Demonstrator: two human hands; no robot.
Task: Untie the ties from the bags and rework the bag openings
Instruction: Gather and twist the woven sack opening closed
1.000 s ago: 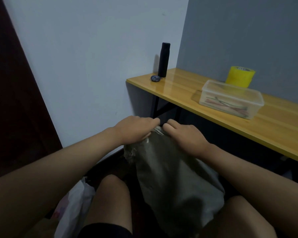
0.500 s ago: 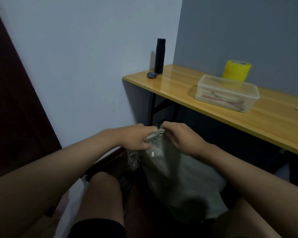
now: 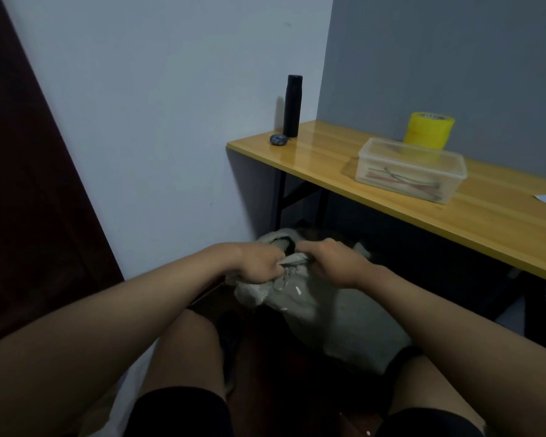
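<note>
A grey woven sack [image 3: 322, 313] stands on the floor between my knees, below the table's edge. My left hand [image 3: 259, 263] grips the sack's top hem on the left, fingers curled around bunched fabric. My right hand [image 3: 331, 263] grips the hem on the right, close to the left hand. The mouth of the sack shows as a dark opening just beyond my knuckles, with the far rim [image 3: 278, 238] folded outward. No tie can be made out on the sack.
A wooden table [image 3: 486, 222] runs along the right, holding a clear plastic box [image 3: 410, 168] with thin sticks inside, a yellow tape roll [image 3: 429, 130], a black bottle [image 3: 292, 105] and a small dark fob [image 3: 278, 139]. A white wall stands ahead and a dark door [image 3: 29, 200] at left.
The sack's mouth has come open and its far rim now folds outward. Both hands dropped slightly while still gripping the hem.
</note>
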